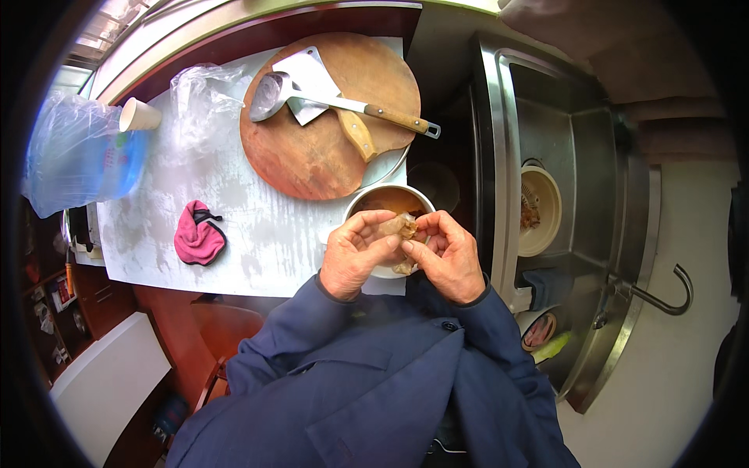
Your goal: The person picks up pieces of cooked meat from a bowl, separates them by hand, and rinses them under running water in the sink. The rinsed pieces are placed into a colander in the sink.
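A soft, translucent, brownish piece of food [404, 226] is pinched between the fingers of my left hand [354, 254] and my right hand [449, 251]. Part of it hangs below my fingertips. Directly beneath is a white-rimmed round pot or bowl [353, 206] with brownish liquid showing at its far side; my hands hide its near part. Just beyond it lies a round wooden cutting board [304, 155], on which a metal ladle [270, 96] with a wooden grip rests across a cleaver [311, 73].
To the left on the white table surface [257, 245] lie a pink cloth [199, 237], a clear plastic bag [202, 96], a paper cup [139, 114] and a plastic-wrapped blue pack [88, 158]. A steel sink [591, 175] at the right holds a cream basin [550, 225] with brownish scraps, near a curved tap [664, 301].
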`<state>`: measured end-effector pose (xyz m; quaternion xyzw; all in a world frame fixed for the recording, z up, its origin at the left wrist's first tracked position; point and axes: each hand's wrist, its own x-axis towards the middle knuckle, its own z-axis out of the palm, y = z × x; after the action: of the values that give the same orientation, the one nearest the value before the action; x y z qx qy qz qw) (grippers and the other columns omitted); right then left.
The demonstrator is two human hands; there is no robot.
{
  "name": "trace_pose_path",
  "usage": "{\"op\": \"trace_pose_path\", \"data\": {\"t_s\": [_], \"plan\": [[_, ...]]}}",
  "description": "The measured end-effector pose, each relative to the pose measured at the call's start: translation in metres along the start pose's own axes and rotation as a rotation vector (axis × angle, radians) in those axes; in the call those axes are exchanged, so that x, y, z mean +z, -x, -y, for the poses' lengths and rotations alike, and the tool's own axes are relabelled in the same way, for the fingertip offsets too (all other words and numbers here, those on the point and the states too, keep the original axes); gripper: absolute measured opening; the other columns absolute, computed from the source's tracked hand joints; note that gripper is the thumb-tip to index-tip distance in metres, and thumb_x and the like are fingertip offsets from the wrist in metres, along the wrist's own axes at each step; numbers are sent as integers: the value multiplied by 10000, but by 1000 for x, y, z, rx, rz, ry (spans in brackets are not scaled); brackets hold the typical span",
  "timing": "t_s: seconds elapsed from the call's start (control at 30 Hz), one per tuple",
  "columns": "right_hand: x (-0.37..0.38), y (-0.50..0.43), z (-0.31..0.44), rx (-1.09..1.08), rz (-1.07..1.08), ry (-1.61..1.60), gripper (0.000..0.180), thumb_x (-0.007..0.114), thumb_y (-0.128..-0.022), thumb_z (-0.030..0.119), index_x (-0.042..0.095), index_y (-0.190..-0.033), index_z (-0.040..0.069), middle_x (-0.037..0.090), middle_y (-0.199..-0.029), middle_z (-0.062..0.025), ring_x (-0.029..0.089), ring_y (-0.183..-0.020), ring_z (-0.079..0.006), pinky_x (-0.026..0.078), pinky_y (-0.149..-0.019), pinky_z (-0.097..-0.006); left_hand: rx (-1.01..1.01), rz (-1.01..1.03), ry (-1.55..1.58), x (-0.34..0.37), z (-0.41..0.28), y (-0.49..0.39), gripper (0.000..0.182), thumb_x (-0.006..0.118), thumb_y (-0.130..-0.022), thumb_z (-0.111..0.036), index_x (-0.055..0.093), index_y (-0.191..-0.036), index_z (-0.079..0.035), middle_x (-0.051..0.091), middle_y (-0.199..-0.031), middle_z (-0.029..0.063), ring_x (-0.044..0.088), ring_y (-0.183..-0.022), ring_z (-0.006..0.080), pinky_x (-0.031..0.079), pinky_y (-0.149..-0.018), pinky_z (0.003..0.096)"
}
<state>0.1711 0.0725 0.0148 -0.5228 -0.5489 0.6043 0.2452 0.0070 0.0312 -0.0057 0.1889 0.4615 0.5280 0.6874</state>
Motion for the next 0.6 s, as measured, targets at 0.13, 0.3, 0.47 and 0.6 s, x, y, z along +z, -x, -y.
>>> {"op": "trace_pose_path", "data": {"t_s": [0.13, 0.3, 0.47, 0.6], "plan": [[4, 3, 7, -20, -31, 35, 241, 710, -766, 68, 572, -947, -10, 626, -759, -48, 542, -562, -40, 443, -513, -193, 0, 3, 26, -1, 1, 0, 316, 583, -834, 38, 519, -1143, 43, 613, -1079, 142, 607, -945, 171, 523, -796, 283], [9, 4, 3, -34, -26, -160, 193, 661, -812, 40, 568, -968, -24, 617, -757, -50, 565, -602, -52, 463, -547, -194, -21, -39, 80, -2, -2, 2, 337, 609, -828, 30, 518, -1153, 29, 622, -1045, 124, 616, -878, 151, 527, -704, 249], [8, 8, 1, 29, 26, -422, 116, 562, -888, 14, 551, -988, -43, 627, -772, -64, 601, -662, -72, 480, -582, -196, -39, -53, 129, 0, -6, 3, 385, 608, -826, 34, 480, -1189, 22, 618, -1053, 133, 616, -890, 160, 529, -698, 253], [11, 11, 2, 13, -23, -391, 132, 581, -880, 17, 553, -995, -40, 630, -778, -55, 598, -663, -67, 487, -598, -191, -47, -51, 182, 0, -5, 4, 373, 623, -826, 21, 467, -1166, 11, 617, -1048, 144, 622, -890, 170, 532, -697, 259]]}}
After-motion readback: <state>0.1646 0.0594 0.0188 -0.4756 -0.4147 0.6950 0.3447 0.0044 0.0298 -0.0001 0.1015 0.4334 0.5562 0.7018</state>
